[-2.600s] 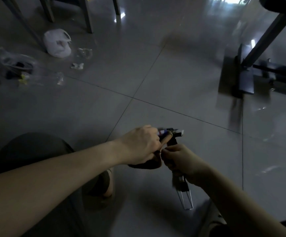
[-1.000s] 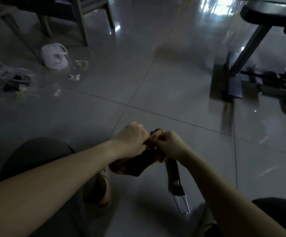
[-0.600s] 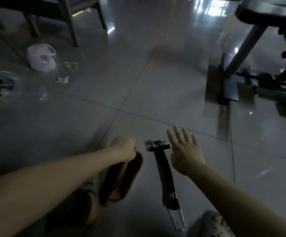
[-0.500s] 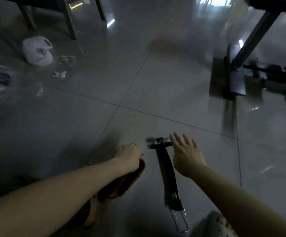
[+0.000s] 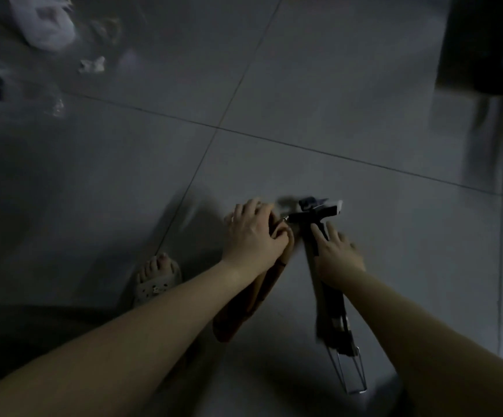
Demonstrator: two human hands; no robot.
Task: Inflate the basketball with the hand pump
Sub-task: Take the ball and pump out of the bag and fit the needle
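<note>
The basketball is a flat, deflated brown shape lying on the grey tiled floor. My left hand grips its upper edge, fingers and thumb curled over it. Just right of it the black hand pump lies on the floor, its T-handle at the far end and its wire foot stirrup at the near end. My right hand rests on the pump's barrel with its fingers straight. A short metal tip shows between the ball's top and the handle; whether it enters the ball I cannot tell.
My foot in a pale perforated sandal stands left of the ball. A white plastic bag and small scraps lie far left. The dark base of a bench occupies the far right.
Both hands were joined at the pump head and ball, then parted. My right hand has come down from beside the pump onto its barrel. The view has tilted down.
</note>
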